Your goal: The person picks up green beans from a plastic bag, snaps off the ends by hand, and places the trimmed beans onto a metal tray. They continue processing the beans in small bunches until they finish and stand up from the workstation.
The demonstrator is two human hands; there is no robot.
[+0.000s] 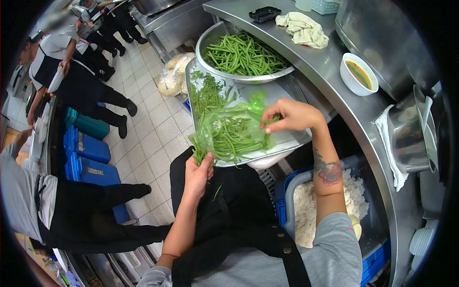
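Note:
My left hand [199,171] is closed round a small bunch of green beans [198,154] at the near left corner of a metal tray [292,141]. My right hand [292,116] is bent over the tray's right side, thumb and fingertips pinched together. A bit of green shows at those fingertips, too small to name. Between the hands, a thin green plastic bag [206,130] lies open on the tray with beans [234,141] in and around it. Loose trimmed bits [208,91] are heaped at the tray's far left. Behind stands a large metal bowl [203,52] full of whole beans.
On the right, a steel counter [330,81] carries a cloth [302,29], a black tray [264,14] and a white bowl of soup [358,76]. Below my right arm is a bin of rice [306,215]. Co-workers [71,71] stand at the left beside blue bins [91,170].

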